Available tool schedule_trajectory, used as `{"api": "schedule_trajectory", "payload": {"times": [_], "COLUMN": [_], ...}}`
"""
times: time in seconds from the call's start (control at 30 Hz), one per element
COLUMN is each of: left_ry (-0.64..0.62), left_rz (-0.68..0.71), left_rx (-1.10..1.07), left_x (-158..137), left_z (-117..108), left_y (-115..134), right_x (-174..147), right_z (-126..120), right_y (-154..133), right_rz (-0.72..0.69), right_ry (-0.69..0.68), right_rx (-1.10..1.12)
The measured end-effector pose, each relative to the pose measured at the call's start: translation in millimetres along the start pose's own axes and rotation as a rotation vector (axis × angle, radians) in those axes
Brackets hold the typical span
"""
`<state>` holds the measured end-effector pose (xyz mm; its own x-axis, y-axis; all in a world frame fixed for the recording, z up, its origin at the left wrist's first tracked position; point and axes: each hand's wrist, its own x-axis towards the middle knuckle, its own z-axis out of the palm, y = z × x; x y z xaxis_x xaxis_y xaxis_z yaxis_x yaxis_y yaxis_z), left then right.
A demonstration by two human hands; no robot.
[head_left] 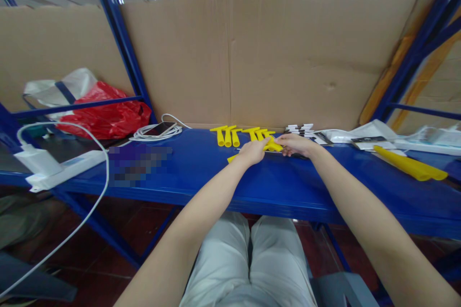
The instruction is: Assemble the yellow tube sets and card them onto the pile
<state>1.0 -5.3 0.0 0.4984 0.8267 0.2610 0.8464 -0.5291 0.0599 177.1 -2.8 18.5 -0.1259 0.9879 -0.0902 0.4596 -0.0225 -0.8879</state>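
Observation:
My left hand (253, 151) is closed around a yellow T-shaped plastic piece (274, 147) just above the blue shelf. The fingers of my right hand (296, 145) pinch the piece's right end. Part of another yellow piece (231, 159) shows beside my left wrist. Behind my hands, several yellow T-shaped pieces (227, 138) lie in a row, their crossbars toward the cardboard. A small dark object (299, 156) sits under my right hand; its kind is unclear.
The blue shelf (201, 172) has a cardboard panel (288, 57) behind it. At left are a white power strip (68, 170), a coiled white cable (144, 133) and a red bag (108, 110). Small black-and-white packets (299, 128), plastic bags (374, 129) and a long yellow piece (410, 164) lie right.

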Motion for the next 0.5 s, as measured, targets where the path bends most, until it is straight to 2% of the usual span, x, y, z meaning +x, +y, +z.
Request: {"api": "schedule_trajectory", "payload": {"times": [0.07, 0.17, 0.27, 0.37, 0.5], "left_ry": [-0.012, -0.026, -0.034, -0.042, -0.039], "left_rz": [-0.004, -0.012, 0.000, 0.021, 0.031], "left_rx": [-0.010, -0.019, -0.020, -0.015, -0.041], "left_x": [-1, -2, -3, -4, -5], "left_z": [-1, -2, -2, -2, -2], "left_y": [2, 3, 5, 7, 10], "right_x": [2, 8, 15, 20, 23], "right_z": [-12, -34, -56, -72, -83], "right_y": [3, 14, 29, 44, 61], "right_rz": [0.000, -0.001, 0.030, 0.036, 0.091], "right_ry": [0.111, 0.349, 0.555, 0.649, 0.624], "right_rx": [-0.072, -0.224, -0.497, -0.736, -0.788]}}
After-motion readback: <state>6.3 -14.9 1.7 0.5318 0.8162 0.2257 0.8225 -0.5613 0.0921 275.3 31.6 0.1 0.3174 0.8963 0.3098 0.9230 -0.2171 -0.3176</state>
